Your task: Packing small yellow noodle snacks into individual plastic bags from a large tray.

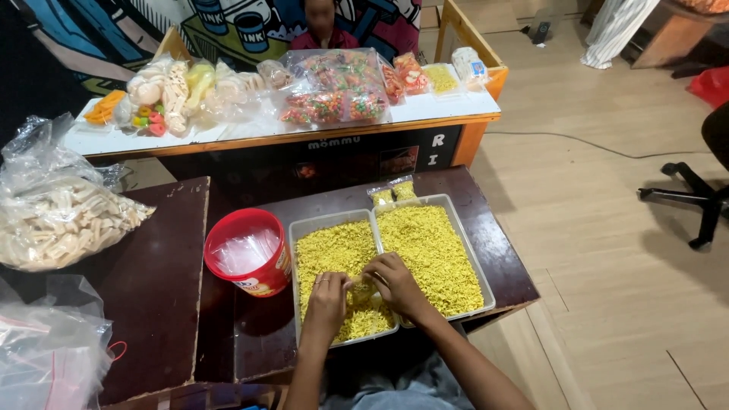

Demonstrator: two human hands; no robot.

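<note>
Two clear rectangular trays (292, 228) (474, 254) full of fine yellow snack bits stand side by side on a dark table (501, 262). My left hand (328, 298) and my right hand (393, 282) meet over the near part of the left tray, fingers curled around something small between them that is mostly hidden; it may be a small clear packet. Two small filled packets (393, 193) of the yellow snack lie just beyond the trays. A red tub (247, 252) lined with clear plastic stands left of the trays.
A big clear bag of pale snack sticks (61, 220) sits at the left, with crumpled empty bags (45, 357) below it. A white counter (448, 106) behind holds several bags of coloured snacks. A person sits behind it. An office chair base (695, 199) stands at the right.
</note>
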